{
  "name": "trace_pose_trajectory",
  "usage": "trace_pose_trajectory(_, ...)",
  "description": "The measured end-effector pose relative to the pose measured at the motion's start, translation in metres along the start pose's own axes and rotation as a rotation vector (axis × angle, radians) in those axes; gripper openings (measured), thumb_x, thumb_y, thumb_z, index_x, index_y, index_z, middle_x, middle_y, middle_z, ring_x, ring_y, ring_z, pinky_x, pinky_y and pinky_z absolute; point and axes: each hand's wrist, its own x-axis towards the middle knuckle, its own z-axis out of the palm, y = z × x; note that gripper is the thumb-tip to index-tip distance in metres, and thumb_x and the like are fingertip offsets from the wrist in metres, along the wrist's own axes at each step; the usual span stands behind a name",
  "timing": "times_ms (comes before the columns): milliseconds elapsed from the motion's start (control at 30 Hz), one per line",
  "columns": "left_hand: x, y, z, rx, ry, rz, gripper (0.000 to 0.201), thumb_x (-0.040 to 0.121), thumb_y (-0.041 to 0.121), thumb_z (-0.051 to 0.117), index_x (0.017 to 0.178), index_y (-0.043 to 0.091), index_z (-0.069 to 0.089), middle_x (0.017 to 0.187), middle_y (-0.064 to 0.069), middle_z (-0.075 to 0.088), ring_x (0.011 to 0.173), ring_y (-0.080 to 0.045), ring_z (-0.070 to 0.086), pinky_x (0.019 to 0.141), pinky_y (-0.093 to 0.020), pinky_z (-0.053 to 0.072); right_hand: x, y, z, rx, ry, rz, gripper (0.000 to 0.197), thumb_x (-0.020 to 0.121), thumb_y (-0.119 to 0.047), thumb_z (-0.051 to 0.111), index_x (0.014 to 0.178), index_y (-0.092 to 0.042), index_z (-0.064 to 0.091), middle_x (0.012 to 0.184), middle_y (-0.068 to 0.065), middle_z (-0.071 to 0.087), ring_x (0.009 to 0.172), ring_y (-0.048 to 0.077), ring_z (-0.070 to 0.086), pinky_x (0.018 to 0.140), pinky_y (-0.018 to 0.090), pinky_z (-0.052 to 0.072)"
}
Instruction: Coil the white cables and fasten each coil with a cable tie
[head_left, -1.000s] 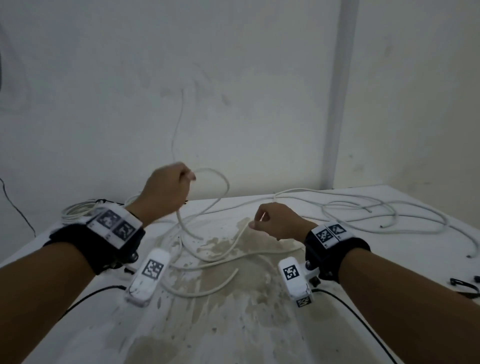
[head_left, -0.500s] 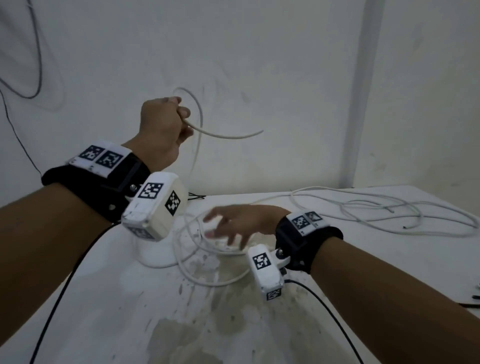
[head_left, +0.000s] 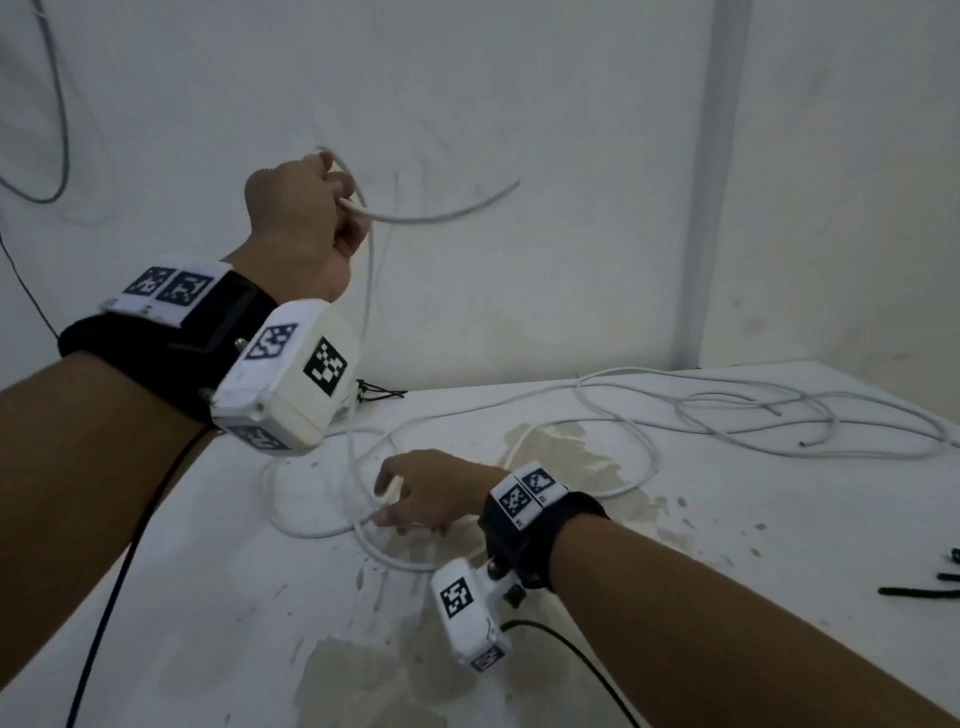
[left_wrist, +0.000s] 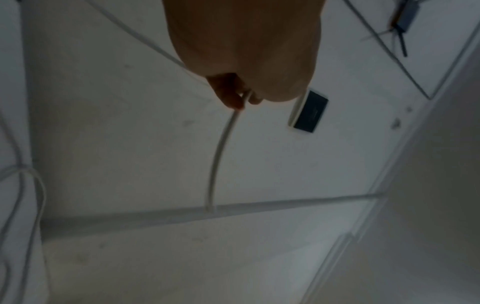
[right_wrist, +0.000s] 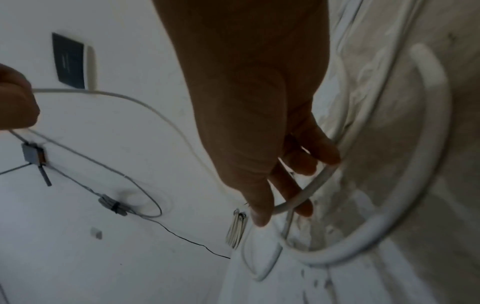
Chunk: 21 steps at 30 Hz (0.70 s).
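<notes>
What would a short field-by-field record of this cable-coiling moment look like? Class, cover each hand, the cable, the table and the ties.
left hand: raised above the table, grips the white cable near its end
right hand: low over the table, fingers spread and touching a cable loop
cable: hangs from the left hand down to loose loops on the table
table: white, stained
other cables: uncoiled, far right
cable ties: black, right edge
</notes>
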Motion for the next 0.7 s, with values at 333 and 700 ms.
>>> trace_pose_trajectory(333,-0.001,-0.063,-0.051,1.844,-1.047,0.178,0.05,0.097,0.012,0.047,0.141,0.035,0.05,0.116,0.001,0.068,0.098,-0.016,0.061,0.085,-0.029,0.045,-0.021,-0.003,-0.064,-0.171,0.599,-0.024,0.039,0.103,-0.034,0.041,0.091,-0.012,0.071,0.093,0.007,0.07,0.085,0.027,0.063,0.08,0.038,0.051)
trace_pose_trajectory(700,0.011,-0.071,-0.048,1.847,-0.493,0.583,0.032,0.101,0.041,0.041,0.082,0.02,0.056,0.09,-0.008,0.065,0.083,-0.032,0.057,0.074,-0.037,0.044,-0.053,0.058,-0.06,-0.231,0.836,0.206,0.035,0.096,-0.045,0.055,0.073,-0.019,0.052,0.07,-0.003,0.057,0.07,0.023,0.057,0.061,0.03,0.036)
